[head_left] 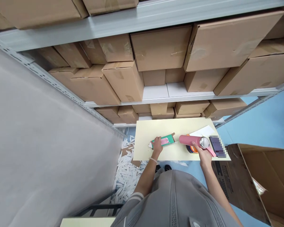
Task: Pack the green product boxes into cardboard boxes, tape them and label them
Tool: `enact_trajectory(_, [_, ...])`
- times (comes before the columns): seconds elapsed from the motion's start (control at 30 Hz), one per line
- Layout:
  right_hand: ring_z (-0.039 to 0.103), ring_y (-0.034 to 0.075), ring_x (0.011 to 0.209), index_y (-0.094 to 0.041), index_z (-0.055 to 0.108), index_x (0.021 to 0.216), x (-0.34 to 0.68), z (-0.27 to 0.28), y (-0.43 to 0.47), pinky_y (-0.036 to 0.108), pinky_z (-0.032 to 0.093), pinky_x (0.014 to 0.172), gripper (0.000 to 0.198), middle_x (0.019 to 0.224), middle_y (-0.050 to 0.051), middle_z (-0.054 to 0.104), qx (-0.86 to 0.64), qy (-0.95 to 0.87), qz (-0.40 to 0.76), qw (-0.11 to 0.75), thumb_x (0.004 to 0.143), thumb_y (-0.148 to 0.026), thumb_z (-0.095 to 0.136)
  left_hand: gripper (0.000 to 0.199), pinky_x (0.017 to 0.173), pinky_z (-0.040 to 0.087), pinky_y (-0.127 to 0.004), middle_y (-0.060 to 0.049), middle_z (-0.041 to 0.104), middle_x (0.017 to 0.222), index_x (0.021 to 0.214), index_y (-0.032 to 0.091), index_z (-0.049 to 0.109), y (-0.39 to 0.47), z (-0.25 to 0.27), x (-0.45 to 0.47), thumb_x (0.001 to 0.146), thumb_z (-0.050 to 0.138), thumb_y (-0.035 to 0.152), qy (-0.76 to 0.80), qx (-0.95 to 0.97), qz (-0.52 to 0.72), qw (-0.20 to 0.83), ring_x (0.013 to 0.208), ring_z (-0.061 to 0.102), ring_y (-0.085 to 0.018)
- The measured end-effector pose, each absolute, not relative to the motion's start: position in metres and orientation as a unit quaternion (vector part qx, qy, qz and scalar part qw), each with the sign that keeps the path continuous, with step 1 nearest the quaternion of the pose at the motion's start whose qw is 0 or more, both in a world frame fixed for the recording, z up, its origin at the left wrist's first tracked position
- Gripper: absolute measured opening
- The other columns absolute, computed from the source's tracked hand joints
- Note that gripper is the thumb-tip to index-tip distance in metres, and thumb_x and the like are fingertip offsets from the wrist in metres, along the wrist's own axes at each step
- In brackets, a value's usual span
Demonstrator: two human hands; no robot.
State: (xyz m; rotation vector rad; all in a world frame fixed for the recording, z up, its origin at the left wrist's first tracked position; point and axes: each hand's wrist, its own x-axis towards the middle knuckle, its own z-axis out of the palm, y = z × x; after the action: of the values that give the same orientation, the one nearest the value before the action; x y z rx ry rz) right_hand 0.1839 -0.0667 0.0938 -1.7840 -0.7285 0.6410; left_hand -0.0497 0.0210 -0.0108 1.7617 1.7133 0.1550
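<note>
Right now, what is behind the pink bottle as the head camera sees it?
Parts of a round orange-and-blue item and a white sheet show past the pink bottle. The bottle and right hand cover the item's middle; whether the bottle touches it is unclear.

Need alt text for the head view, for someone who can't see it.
A person's right hand holds a pink bottle over a pale table; the left hand grasps a green box. Cardboard boxes line the shelves beyond, and paper scraps lie below.

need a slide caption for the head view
Left hand on a green box, right hand holding a pink bottle above a pale table.
</note>
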Motion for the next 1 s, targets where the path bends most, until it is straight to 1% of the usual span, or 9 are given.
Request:
enact_trajectory(0.1, [0.062, 0.030, 0.107, -0.014, 0.058, 0.120, 0.178, 0.103, -0.054, 0.046, 0.044, 0.101, 0.078, 0.111, 0.012, 0.069, -0.717, -0.333, 0.280, 0.545, 0.060, -0.060, 0.076, 0.073, 0.116, 0.026, -0.045, -0.010, 0.046, 0.142, 0.132, 0.025, 0.045, 0.011, -0.005, -0.057, 0.066, 0.066, 0.002, 0.631, 0.639, 0.184, 0.400, 0.137, 0.040, -0.026])
enact_trajectory(0.2, [0.064, 0.028, 0.106, -0.016, 0.057, 0.122, 0.173, 0.112, -0.046, 0.044, 0.045, 0.101, 0.076, 0.115, 0.012, 0.069, -0.685, -0.382, 0.309, 0.538, 0.061, -0.055, 0.079, 0.071, 0.113, 0.032, -0.040, -0.009, 0.047, 0.139, 0.127, 0.025, 0.047, 0.003, 0.002, -0.061, 0.063, 0.070, 0.004, 0.608, 0.587, 0.284, 0.453, 0.135, 0.042, -0.025])
enact_trajectory(0.37, [0.064, 0.030, 0.103, -0.018, 0.061, 0.113, 0.159, 0.119, -0.037, 0.045, 0.046, 0.097, 0.065, 0.108, 0.011, 0.071, -0.664, -0.507, 0.346, 0.427, 0.064, -0.057, 0.077, 0.064, 0.112, 0.034, -0.041, -0.009, 0.053, 0.129, 0.115, 0.023, 0.051, -0.009, 0.002, -0.061, 0.058, 0.075, 0.006, 0.549, 0.488, 0.418, 0.534, 0.129, 0.047, -0.029])
enact_trajectory(0.47, [0.064, 0.029, 0.099, -0.019, 0.062, 0.108, 0.140, 0.112, -0.028, 0.044, 0.048, 0.093, 0.054, 0.105, 0.010, 0.070, -0.632, -0.599, 0.310, 0.382, 0.070, -0.056, 0.074, 0.067, 0.112, 0.034, -0.040, -0.009, 0.055, 0.127, 0.113, 0.022, 0.052, -0.015, -0.008, -0.061, 0.054, 0.074, -0.001, 0.538, 0.478, 0.433, 0.543, 0.127, 0.049, -0.030])
enact_trajectory(0.6, [0.063, 0.029, 0.102, -0.021, 0.062, 0.106, 0.113, 0.091, -0.013, 0.043, 0.051, 0.089, 0.044, 0.106, 0.011, 0.067, -0.548, -0.696, 0.277, 0.373, 0.074, -0.049, 0.071, 0.071, 0.110, 0.034, -0.046, -0.009, 0.056, 0.124, 0.112, 0.020, 0.050, -0.017, -0.027, -0.065, 0.049, 0.071, -0.005, 0.550, 0.480, 0.424, 0.536, 0.124, 0.050, -0.032])
enact_trajectory(0.7, [0.062, 0.028, 0.105, -0.023, 0.061, 0.110, 0.096, 0.074, -0.005, 0.042, 0.051, 0.089, 0.041, 0.108, 0.009, 0.067, -0.512, -0.732, 0.289, 0.344, 0.074, -0.040, 0.071, 0.069, 0.108, 0.036, -0.049, -0.009, 0.056, 0.122, 0.113, 0.020, 0.049, -0.016, -0.038, -0.069, 0.051, 0.072, 0.000, 0.553, 0.497, 0.414, 0.525, 0.120, 0.053, -0.031])
enact_trajectory(0.8, [0.063, 0.026, 0.103, -0.025, 0.060, 0.114, 0.083, 0.062, 0.001, 0.040, 0.051, 0.087, 0.046, 0.111, 0.006, 0.067, -0.512, -0.751, 0.298, 0.290, 0.070, -0.032, 0.070, 0.075, 0.106, 0.039, -0.049, -0.011, 0.055, 0.127, 0.121, 0.020, 0.046, -0.016, -0.043, -0.071, 0.054, 0.077, 0.008, 0.526, 0.521, 0.423, 0.522, 0.121, 0.053, -0.032])
enact_trajectory(0.9, [0.062, 0.027, 0.101, -0.025, 0.061, 0.115, 0.074, 0.055, 0.007, 0.042, 0.048, 0.089, 0.049, 0.109, 0.006, 0.068, -0.537, -0.754, 0.278, 0.256, 0.067, -0.030, 0.070, 0.083, 0.106, 0.041, -0.048, -0.014, 0.050, 0.135, 0.131, 0.019, 0.041, -0.016, -0.042, -0.069, 0.059, 0.083, 0.020, 0.497, 0.532, 0.462, 0.506, 0.125, 0.051, -0.033])
enact_trajectory(1.0, [0.059, 0.029, 0.104, -0.024, 0.064, 0.115, 0.070, 0.049, 0.011, 0.042, 0.046, 0.092, 0.049, 0.106, 0.007, 0.068, -0.555, -0.752, 0.262, 0.243, 0.067, -0.031, 0.070, 0.087, 0.108, 0.039, -0.048, -0.016, 0.046, 0.139, 0.136, 0.019, 0.036, -0.014, -0.040, -0.068, 0.063, 0.084, 0.023, 0.480, 0.542, 0.494, 0.481, 0.129, 0.048, -0.032])
